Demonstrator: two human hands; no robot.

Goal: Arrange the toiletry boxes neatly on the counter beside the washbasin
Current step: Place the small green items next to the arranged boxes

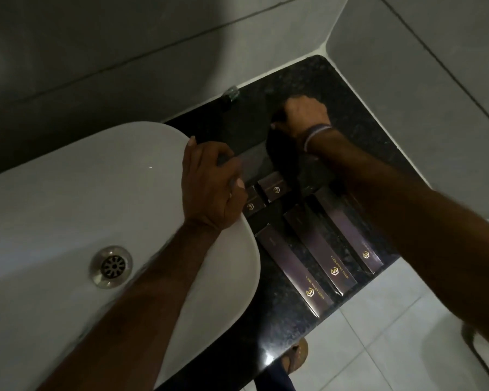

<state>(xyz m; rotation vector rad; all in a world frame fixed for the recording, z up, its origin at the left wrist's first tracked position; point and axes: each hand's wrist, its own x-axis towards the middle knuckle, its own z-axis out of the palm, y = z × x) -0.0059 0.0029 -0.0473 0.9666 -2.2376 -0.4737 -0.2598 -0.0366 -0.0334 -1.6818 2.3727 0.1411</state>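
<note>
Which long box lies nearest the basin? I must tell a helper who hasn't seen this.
Start at the white basin, then the dark counter to its right. Three long purple boxes lie side by side there; it is the leftmost box, beside the basin's rim and reaching nearest the counter's front edge.

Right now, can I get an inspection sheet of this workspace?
Surface: black speckled counter, right of white washbasin.
Job's things: three long boxes side by side near front edge; two small boxes behind them.
Clutter: dark object beneath right hand, unclear; small metal fitting at wall.
Grips: left hand on a dark flat item at basin rim; right hand pressed down.
Cables: nothing seen.
Surroundings: grey wall tiles, white floor tiles, sandalled foot.
</note>
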